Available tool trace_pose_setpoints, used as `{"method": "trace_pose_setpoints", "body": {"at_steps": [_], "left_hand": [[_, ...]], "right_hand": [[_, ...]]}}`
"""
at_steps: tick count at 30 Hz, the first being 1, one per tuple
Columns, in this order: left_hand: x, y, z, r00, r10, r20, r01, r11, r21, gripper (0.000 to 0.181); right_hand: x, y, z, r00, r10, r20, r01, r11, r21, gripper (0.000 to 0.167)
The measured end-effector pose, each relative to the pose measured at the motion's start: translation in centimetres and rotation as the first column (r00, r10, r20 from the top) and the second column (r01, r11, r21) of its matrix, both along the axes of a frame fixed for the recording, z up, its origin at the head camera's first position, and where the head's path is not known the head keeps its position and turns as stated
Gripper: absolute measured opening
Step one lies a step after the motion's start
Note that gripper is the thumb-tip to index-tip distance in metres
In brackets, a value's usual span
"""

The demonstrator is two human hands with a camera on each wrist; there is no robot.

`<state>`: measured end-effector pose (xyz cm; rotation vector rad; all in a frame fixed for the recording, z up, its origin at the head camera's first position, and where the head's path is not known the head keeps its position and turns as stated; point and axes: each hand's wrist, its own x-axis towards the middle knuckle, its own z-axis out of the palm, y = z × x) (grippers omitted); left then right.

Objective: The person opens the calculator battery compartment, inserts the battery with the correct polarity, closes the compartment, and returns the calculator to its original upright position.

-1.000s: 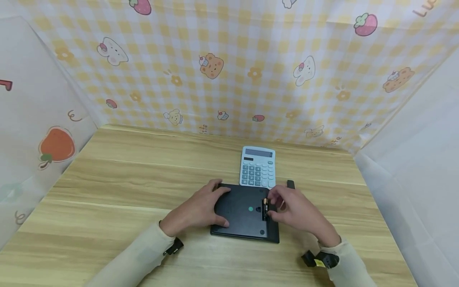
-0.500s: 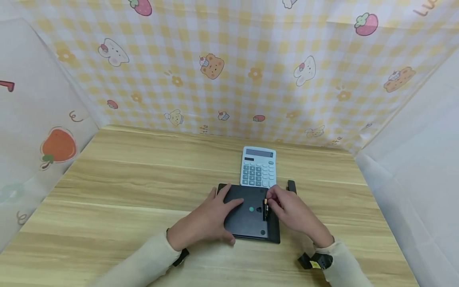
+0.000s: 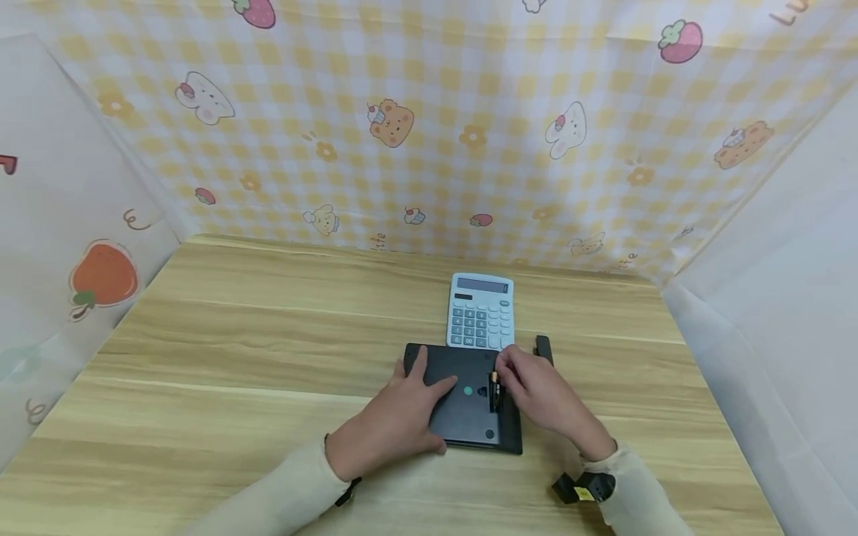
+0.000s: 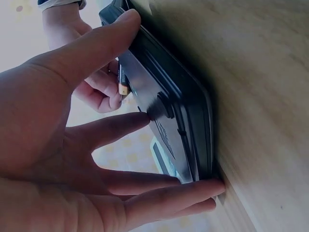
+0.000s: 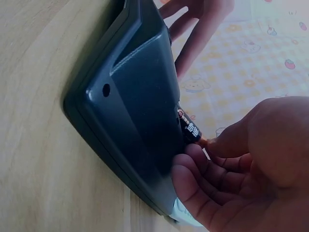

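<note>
A black device point(image 3: 456, 409) with a wedge-shaped profile lies back side up on the wooden table. On its right part, a black battery with a copper-coloured end point(image 3: 494, 391) sits tilted at a narrow slot. My right hand point(image 3: 546, 391) pinches the battery's copper end between thumb and curled fingers, clearest in the right wrist view, where the battery's label point(image 5: 189, 128) shows. Across the device's left part spreads my left hand point(image 3: 392, 424), fingers straight. Its thumb touches the near edge, the index finger rests on the back, and other fingers reach the far edge.
A light blue calculator point(image 3: 480, 313) lies face up directly behind the black device. A small black bar-shaped piece point(image 3: 544, 348) lies right of it, partly hidden by my right hand. A checked cloth point(image 3: 429, 171) hangs behind the table, with white cloth at both sides.
My left hand has slid right, further over the device, with its fingers spread straighter. My right hand's fingers have closed in at the battery's copper end. The device stays in place.
</note>
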<state>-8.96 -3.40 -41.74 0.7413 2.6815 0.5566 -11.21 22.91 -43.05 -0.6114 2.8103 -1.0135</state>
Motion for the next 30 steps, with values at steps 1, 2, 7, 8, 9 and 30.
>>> {"method": "trace_pose_setpoints", "body": {"at_steps": [1,2,7,8,9,30], "left_hand": [[0.0,0.0,0.0,1.0,0.001,-0.008,-0.001,1.0,-0.004,0.093],[0.0,0.0,0.0,1.0,0.002,-0.017,-0.002,1.0,-0.007,0.093],[-0.1,0.1,-0.1,0.999,0.002,-0.049,-0.003,1.0,-0.02,0.091],[-0.1,0.2,-0.1,0.999,0.002,-0.05,-0.003,1.0,-0.024,0.091],[-0.1,0.2,-0.1,0.999,0.002,-0.052,-0.003,1.0,-0.028,0.091],[-0.1,0.1,-0.1,0.999,0.0,-0.048,-0.001,1.0,-0.027,0.089]], "right_hand": [[0.0,0.0,-0.1,1.0,-0.001,-0.003,0.001,1.0,0.003,0.013],[-0.1,0.0,-0.2,1.0,0.001,-0.01,-0.001,1.0,-0.001,0.013],[-0.3,0.4,-1.2,0.996,0.042,-0.079,-0.047,0.997,-0.066,0.012],[-0.2,0.4,-1.3,0.995,0.048,-0.085,-0.055,0.995,-0.078,0.012],[-0.2,0.5,-1.3,0.995,0.053,-0.09,-0.06,0.995,-0.082,0.012],[-0.2,0.0,-0.4,0.997,0.056,-0.052,-0.054,0.998,0.044,0.011]]}}
